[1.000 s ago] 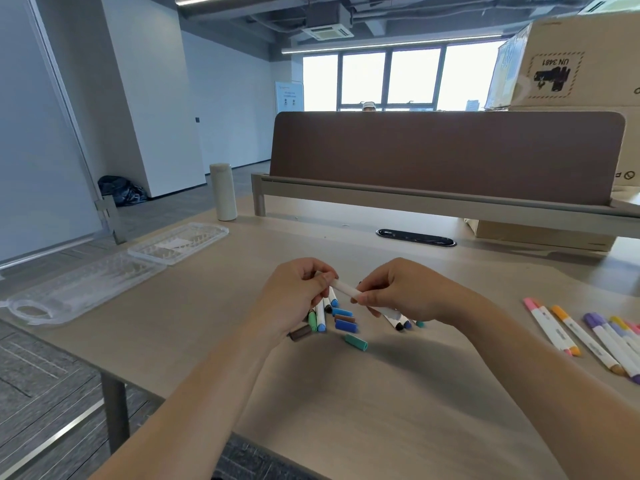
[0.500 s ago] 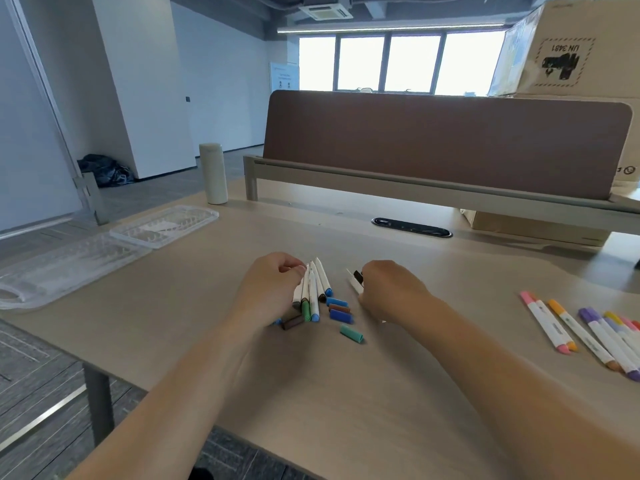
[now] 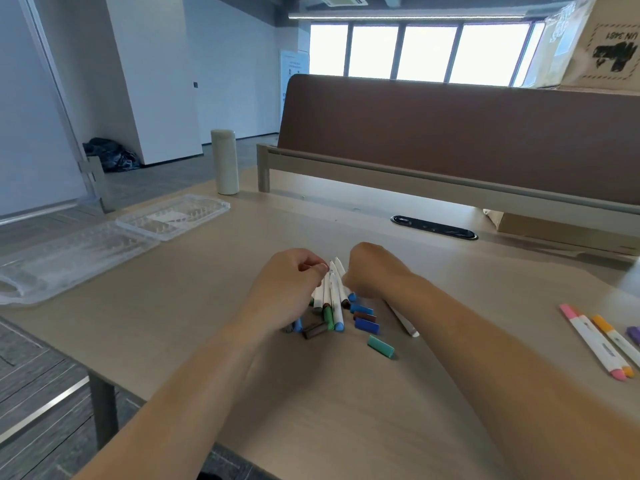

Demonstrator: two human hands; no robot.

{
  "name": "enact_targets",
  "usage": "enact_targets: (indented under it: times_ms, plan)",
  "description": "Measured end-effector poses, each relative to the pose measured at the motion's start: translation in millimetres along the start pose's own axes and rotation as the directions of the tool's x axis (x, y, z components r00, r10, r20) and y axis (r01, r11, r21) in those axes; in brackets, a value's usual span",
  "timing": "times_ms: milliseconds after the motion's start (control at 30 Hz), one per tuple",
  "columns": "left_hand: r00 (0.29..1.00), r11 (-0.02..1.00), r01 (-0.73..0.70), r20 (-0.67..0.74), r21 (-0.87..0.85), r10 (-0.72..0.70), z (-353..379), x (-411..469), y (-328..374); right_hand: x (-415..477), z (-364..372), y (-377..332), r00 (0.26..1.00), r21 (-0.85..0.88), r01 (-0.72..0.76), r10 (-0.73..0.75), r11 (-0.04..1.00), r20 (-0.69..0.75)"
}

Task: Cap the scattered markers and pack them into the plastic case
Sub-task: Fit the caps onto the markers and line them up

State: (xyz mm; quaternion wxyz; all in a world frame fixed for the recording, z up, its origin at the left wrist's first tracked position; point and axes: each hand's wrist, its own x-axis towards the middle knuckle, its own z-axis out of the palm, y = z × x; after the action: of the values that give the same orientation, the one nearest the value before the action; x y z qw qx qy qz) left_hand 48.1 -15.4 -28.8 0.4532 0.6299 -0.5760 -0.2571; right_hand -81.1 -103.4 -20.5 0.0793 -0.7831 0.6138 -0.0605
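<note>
Landmark: the marker bundle [image 3: 331, 296], a handful of white-barrelled markers leaning tilted on the desk [image 3: 311, 410], coloured ends down.
Left hand [image 3: 287, 285]: touching the bundle's left side, fingers curled over it, thumb and forefinger pinched together near its upper ends. It appears to be what props the bundle up.
Right hand [image 3: 375, 271]: just right of the bundle's upper ends, knuckles to the camera and fingers curled under. Whether it holds a marker or a cap cannot be told.
Loose caps [image 3: 366, 325]: blue and brown ones lie just right of the bundle's lower ends, a teal cap [image 3: 380, 346] lies a little nearer the person, and darker ones sit at the bundle's foot.
Stray marker [image 3: 403, 322]: flat on the desk, right of the bundle, partly under the right forearm.
Plastic case [image 3: 69, 261]: open and clear, well apart from the bundle, to its far left.
Capped markers [image 3: 597, 341]: in a row far right of the bundle.
Handling, judged: the markers look light, stiff and smooth, so they are likely to roll or slip out of a loose bunch. The caps look small and easy to flick away.
Where to hold, judged: one barrel at mid-length, tip clear. The cap is best pinched by its sides and pushed on straight.
Risk, judged: bare tips could mark the fingers or the desk.
</note>
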Motion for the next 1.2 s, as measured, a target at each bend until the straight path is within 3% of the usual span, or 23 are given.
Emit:
enact_targets:
  times_ms: [200, 300, 500, 700, 867, 1100, 1200]
  plan:
    - [1.000, 1.000, 0.000, -0.004, 0.018, 0.001, -8.7, 1.3, -6.1, 2.5, -1.9, -9.5, 0.998, -0.058, 0.003, 0.001, 0.998, 0.070]
    - [0.999, 0.980, -0.042, 0.008, 0.196, 0.041, -5.6, -1.6, -2.2, -0.8, -6.8, -6.1, 0.996, 0.007, 0.019, -0.020, 1.000, 0.088]
    - [0.978, 0.793, -0.195, 0.180, 0.577, 0.109, 19.5, -1.7, 15.2, -23.2, -25.4, 14.5, 0.994, 0.211, -0.009, -0.014, 0.977, 0.106]
    - [0.922, 0.590, -0.372, 0.360, 0.716, 0.144, 36.2, 10.8, 27.2, -40.1, -33.1, 38.6, 0.992, 0.299, -0.040, 0.001, 0.953, 0.127]
    - [0.892, 0.516, -0.435, 0.431, 0.737, 0.136, 41.1, 13.5, 29.0, -45.0, -35.6, 50.0, 0.989, 0.360, -0.061, 0.007, 0.931, 0.148]
    - [0.898, 0.561, -0.409, 0.427, 0.720, 0.108, 49.0, 14.6, 27.4, -47.8, -31.4, 51.9, 0.982, 0.355, -0.061, -0.008, 0.933, 0.188]
    - [0.947, 0.703, -0.269, 0.313, 0.658, 0.070, 48.7, 10.2, 29.7, -44.4, -30.5, 50.1, 0.986, 0.353, -0.039, -0.021, 0.935, 0.166]
